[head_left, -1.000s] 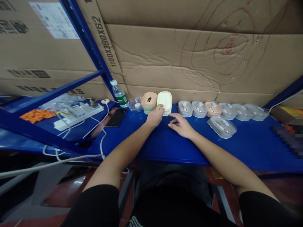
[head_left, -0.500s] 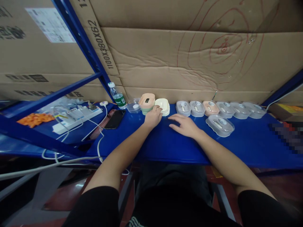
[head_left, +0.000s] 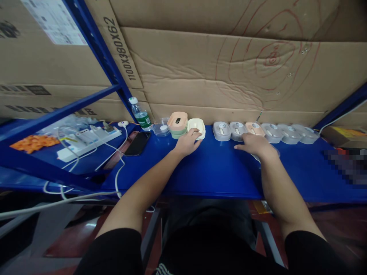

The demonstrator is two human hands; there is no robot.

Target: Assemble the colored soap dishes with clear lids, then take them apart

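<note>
My left hand (head_left: 187,144) lies with its fingers over the front edge of a cream plastic box (head_left: 197,124), thumb spread out to the right. Beside that box, on the left, stands a peach-topped green box (head_left: 177,121) with a dark slot in its top. My right hand (head_left: 255,145) hovers open near a row of clear plastic lids, fingers reaching toward one clear lid (head_left: 237,130) and a peach lid (head_left: 254,128). Another clear lid (head_left: 276,151) in front of the row is mostly hidden beneath this hand.
Further left are a clear round container (head_left: 161,128), a water bottle (head_left: 142,116) and a black phone (head_left: 138,143). A white power strip (head_left: 88,143) with cables lies past the blue frame post. Cardboard (head_left: 183,57) walls the back of the blue table (head_left: 212,168).
My right hand has moved right, from beside the cream box to over the front clear lid. My left hand stays at the cream box, its thumb now spread further out.
</note>
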